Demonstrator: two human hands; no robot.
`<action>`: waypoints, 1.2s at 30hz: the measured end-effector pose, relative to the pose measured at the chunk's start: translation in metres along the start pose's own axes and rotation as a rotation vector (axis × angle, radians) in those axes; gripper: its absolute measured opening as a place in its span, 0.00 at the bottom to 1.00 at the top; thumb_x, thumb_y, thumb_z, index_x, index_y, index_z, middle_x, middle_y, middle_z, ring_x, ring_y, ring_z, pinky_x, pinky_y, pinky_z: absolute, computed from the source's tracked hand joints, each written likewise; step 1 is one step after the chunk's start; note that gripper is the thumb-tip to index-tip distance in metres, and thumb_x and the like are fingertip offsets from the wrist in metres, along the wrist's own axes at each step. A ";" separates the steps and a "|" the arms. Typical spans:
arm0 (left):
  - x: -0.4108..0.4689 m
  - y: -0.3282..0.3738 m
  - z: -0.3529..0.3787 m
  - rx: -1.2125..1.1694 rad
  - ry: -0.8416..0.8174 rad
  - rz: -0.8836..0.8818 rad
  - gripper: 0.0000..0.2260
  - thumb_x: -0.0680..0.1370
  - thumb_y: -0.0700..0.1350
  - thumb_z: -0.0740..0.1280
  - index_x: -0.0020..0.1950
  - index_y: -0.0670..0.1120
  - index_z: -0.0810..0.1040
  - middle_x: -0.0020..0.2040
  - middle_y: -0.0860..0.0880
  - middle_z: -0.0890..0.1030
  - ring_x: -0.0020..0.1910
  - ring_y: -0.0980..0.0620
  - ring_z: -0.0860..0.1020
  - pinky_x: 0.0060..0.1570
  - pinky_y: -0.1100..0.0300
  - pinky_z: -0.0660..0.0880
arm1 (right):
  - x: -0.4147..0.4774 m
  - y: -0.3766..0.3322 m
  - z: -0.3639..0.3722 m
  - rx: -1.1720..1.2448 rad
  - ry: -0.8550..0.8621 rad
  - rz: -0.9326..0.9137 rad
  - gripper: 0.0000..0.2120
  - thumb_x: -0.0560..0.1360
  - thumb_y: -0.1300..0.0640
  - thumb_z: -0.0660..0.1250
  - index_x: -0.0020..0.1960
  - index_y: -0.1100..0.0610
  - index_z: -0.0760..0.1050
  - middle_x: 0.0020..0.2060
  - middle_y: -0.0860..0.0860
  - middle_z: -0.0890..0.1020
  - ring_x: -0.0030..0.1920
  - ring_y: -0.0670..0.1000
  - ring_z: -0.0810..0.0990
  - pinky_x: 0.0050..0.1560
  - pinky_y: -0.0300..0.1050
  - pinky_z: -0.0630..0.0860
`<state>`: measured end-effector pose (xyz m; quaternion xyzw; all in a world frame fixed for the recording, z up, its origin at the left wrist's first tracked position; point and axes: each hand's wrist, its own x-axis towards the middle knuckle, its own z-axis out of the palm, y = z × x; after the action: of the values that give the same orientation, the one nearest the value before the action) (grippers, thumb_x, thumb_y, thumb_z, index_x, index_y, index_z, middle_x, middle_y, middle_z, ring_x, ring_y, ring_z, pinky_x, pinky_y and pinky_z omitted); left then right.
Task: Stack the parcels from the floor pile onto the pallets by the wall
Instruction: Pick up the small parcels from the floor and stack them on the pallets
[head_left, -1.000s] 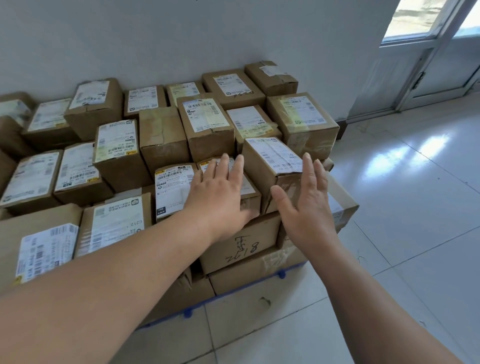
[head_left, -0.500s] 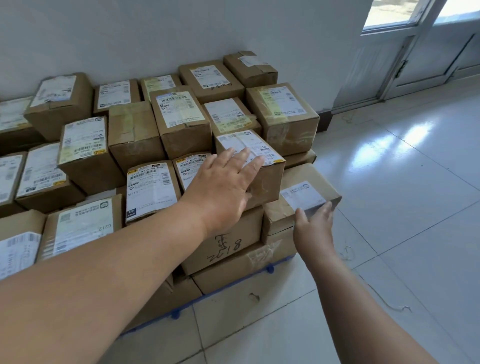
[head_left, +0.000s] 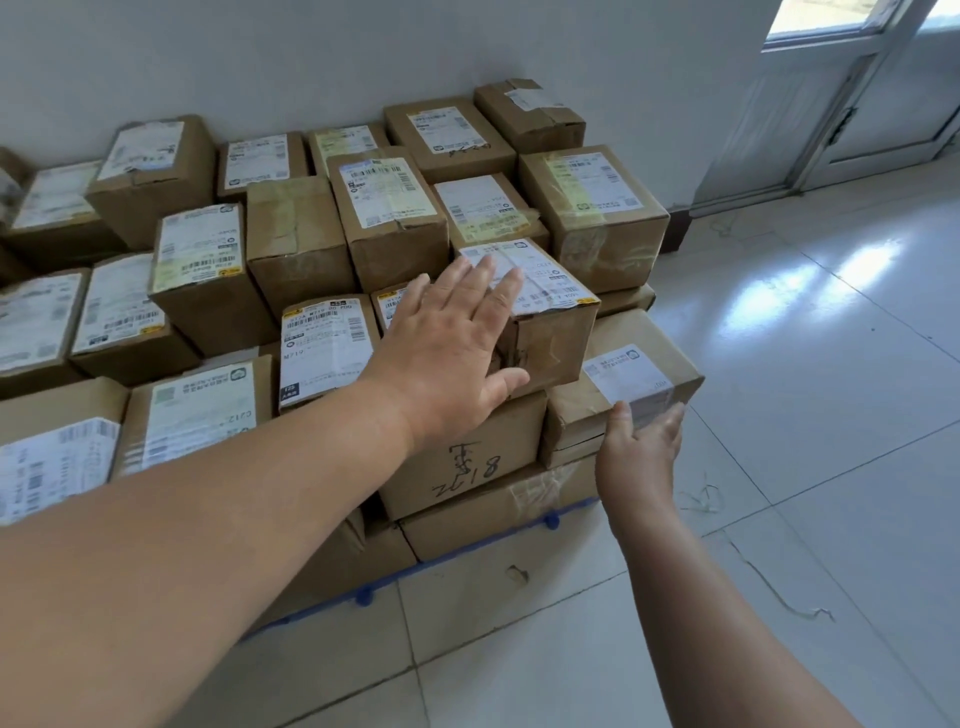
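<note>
the stack of parcels (head_left: 395, 223) is seen on the blue pallet (head_left: 550, 521) against the wall (head_left: 363, 47), several layers deep. the left hand (head_left: 457, 353) is laid flat, fingers spread and straight, on the small labelled parcel (head_left: 550, 332), which sits tilted at the front of the top layer, partly over the box marked 2218 (head_left: 467, 457); nothing is gripped by it. the right hand (head_left: 641, 447) is held lower, its fingers straight against the near edge of the corner parcel (head_left: 639, 374), which is pressed rather than grasped. the step is judged to be a settling of these two boxes into the stack. the tilted parcel is the likeliest to give trouble: it is seated unevenly, so if the palm is lifted before it is squared, it could be tipped forward off the front of the stack onto the floor (head_left: 779, 415). the corner parcel appears to overhang the layer beneath, and a push made too hard or off-centre could be expected to skew it or shift the boxes behind. the floor pile is not in view.
</note>
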<state>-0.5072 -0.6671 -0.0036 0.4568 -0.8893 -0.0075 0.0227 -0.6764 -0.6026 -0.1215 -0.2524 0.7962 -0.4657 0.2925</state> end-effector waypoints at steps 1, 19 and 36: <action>-0.007 -0.004 -0.003 0.002 0.006 -0.020 0.38 0.80 0.64 0.54 0.80 0.52 0.36 0.81 0.49 0.38 0.79 0.49 0.38 0.76 0.49 0.37 | -0.011 0.000 0.003 -0.003 -0.015 -0.014 0.35 0.84 0.49 0.56 0.80 0.59 0.40 0.80 0.55 0.47 0.80 0.52 0.46 0.78 0.50 0.50; -0.165 -0.119 0.000 0.279 -0.300 -0.123 0.50 0.74 0.68 0.63 0.79 0.48 0.34 0.80 0.44 0.39 0.79 0.43 0.40 0.77 0.43 0.41 | -0.177 -0.013 0.112 -0.551 -0.393 -0.287 0.65 0.66 0.31 0.71 0.77 0.55 0.26 0.78 0.53 0.31 0.79 0.52 0.35 0.79 0.48 0.41; -0.218 -0.163 -0.024 0.103 -0.114 -0.121 0.46 0.74 0.73 0.53 0.79 0.50 0.35 0.81 0.48 0.40 0.79 0.48 0.40 0.77 0.47 0.40 | -0.231 -0.050 0.093 -0.465 -0.261 -0.421 0.45 0.75 0.49 0.72 0.81 0.53 0.47 0.80 0.49 0.50 0.79 0.49 0.49 0.77 0.50 0.56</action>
<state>-0.2471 -0.5844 0.0078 0.5092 -0.8590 0.0110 -0.0523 -0.4426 -0.5237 -0.0608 -0.5289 0.7673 -0.2854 0.2239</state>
